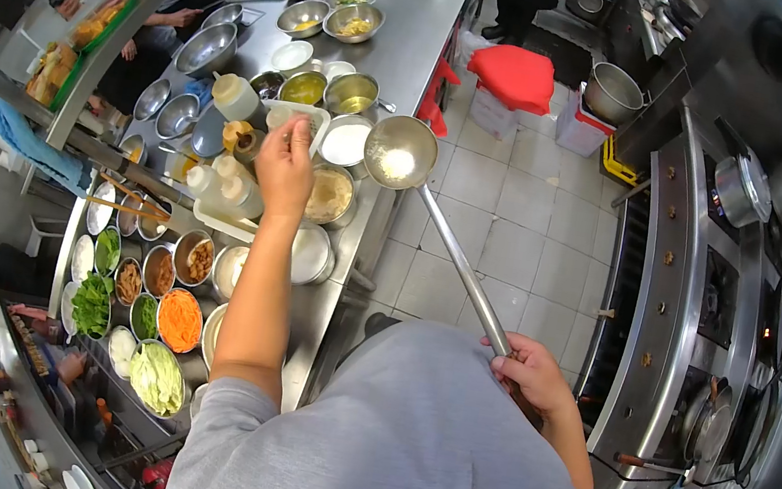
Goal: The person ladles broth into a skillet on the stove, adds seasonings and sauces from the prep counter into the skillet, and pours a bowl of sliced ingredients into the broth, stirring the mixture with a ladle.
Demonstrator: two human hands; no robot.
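Note:
My right hand is wrapped round the end of a long-handled metal ladle, held across in front of my body. In the ladle's bowl lies a little pale, grainy stuff. My left hand reaches over the counter with its fingers pinched together; whatever they hold, if anything, is hidden. Just beyond those fingers is a white rectangular container. A bowl of white powder or grains and a bowl with tan contents stand right of the hand. Squeeze bottles crowd its left side.
Bowls of shredded carrot, cut cabbage and leafy greens sit below the left arm. More metal bowls fill the steel counter. A stove runs along the right. Another person stands at the far end.

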